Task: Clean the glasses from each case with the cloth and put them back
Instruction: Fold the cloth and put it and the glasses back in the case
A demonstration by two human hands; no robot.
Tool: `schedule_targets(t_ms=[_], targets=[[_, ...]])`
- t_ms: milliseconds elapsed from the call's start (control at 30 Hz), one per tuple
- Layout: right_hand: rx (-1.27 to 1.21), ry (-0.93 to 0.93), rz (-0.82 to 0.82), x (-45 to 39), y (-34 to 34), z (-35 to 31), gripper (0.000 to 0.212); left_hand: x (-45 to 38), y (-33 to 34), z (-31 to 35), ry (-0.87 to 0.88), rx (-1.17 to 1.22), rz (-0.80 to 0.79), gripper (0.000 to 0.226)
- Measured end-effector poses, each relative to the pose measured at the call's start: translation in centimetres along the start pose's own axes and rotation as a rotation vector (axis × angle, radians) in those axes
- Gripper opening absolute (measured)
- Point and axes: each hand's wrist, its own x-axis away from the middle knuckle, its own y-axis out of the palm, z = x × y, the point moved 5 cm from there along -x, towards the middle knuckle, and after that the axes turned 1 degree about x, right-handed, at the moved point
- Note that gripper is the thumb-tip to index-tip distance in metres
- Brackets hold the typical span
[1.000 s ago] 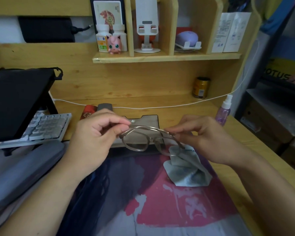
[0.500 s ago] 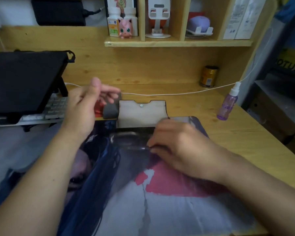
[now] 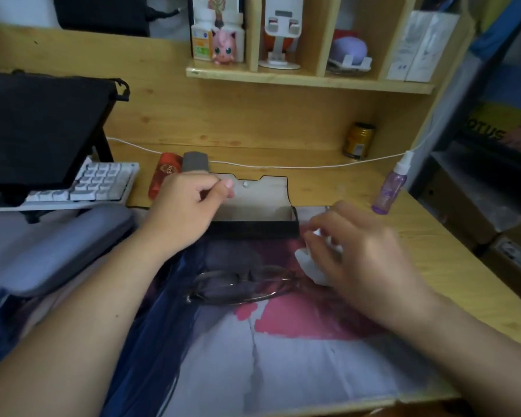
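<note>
Nearest us the glasses (image 3: pixel 241 285) lie folded on the mat, freed. Our right hand (image 3: pixel 355 254) bunches the cloth (image 3: pixel 312 267) just right of them; our left hand (image 3: pixel 187 210), fingers curled, grips the open case (image 3: pixel 262 203) beyond. Next, we judge, the glasses go inside; there is open mat between.

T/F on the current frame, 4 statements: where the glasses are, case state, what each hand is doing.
1. The glasses lie on the desk mat. True.
2. The black case is closed. False: its flap is open.
3. The right hand holds the spray bottle. False: it grips the cloth; the bottle stands apart.
4. The left hand is at the case's left end. True.
</note>
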Motion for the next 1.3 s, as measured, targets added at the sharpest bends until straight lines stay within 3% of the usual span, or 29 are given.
schedule_targets(t_ms=[100, 167, 233, 367, 500, 667, 767, 833, 967, 1033, 1100, 1200, 1300], targets=[[0.004, 0.384, -0.41, -0.7, 2.9, 5.6, 0.047, 0.3, 0.8, 0.5, 0.003, 0.01, -0.064, 0.027], [-0.12, 0.451, -0.561, -1.2, 4.3, 7.4, 0.04, 0.6, 1.5, 1.1, -0.014, 0.033, -0.135, 0.026], [-0.245, 0.484, -0.525, -2.6, 4.3, 8.3, 0.015, 0.8, 1.9, 1.6, -0.051, 0.066, -0.184, 0.024], [-0.374, 0.505, -0.519, -4.9, 1.5, 8.6, 0.016, 0.8, 1.7, 2.0, -0.164, 0.2, -0.23, 0.021], [-0.601, 0.301, -0.309, -8.7, -3.8, 5.3, 0.023, 0.8, 1.9, 2.8, -0.184, 0.484, -0.242, 0.019], [-0.699, 0.113, -0.145, -13.3, -6.6, 1.8, 0.02, 1.0, 2.6, 4.0, -0.194, 0.886, -0.383, 0.095], [-0.88, 0.165, -0.224, -14.5, -5.5, 1.1, 0.021, 0.9, 2.7, 4.5, -0.28, 1.045, -0.403, 0.109], [-1.045, 0.189, -0.291, -14.6, -4.6, 0.9, 0.017, 0.9, 2.6, 4.4, -0.38, 1.098, -0.409, 0.105], [-1.266, 0.291, -0.284, -14.2, -3.3, 1.6, 0.015, 1.6, 2.4, 4.2, -0.599, 1.244, -0.474, 0.074], [-1.292, 0.417, -0.277, -13.4, -1.7, 2.4, 0.019, 1.6, 2.2, 3.9, -0.641, 1.282, -0.446, 0.041], [-1.346, 0.657, -0.349, -11.7, 0.9, 3.6, 0.029, 1.3, 2.1, 3.7, -0.634, 1.28, -0.383, 0.019], [-1.563, 0.984, -0.541, -8.0, 4.4, 3.7, 0.056, 1.0, 2.1, 3.4, -0.646, 1.152, -0.273, 0.012], [-1.564, 1.044, -0.539, -6.5, 5.6, 3.6, 0.051, 1.0, 2.1, 3.4, -0.599, 1.021, -0.303, 0.03]])
